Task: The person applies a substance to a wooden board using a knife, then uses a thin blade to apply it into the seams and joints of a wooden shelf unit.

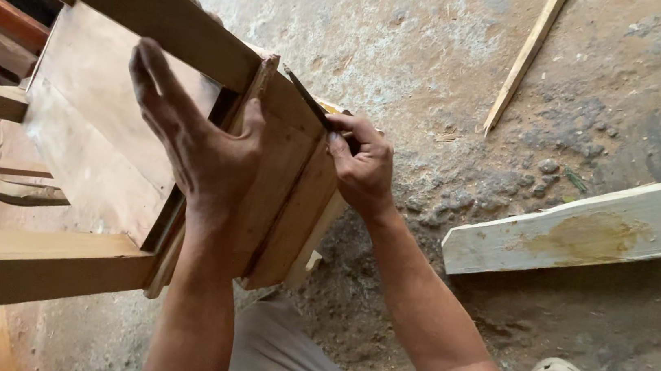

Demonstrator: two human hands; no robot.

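While left hand [203, 152] steadies, pencil [310, 103] in right grip [361, 168]

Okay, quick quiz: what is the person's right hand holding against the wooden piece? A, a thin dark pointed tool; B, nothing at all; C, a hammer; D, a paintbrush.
A: the right hand pinches a thin dark tool whose tip rests on the wooden furniture piece, while the left hand presses flat on the wood.
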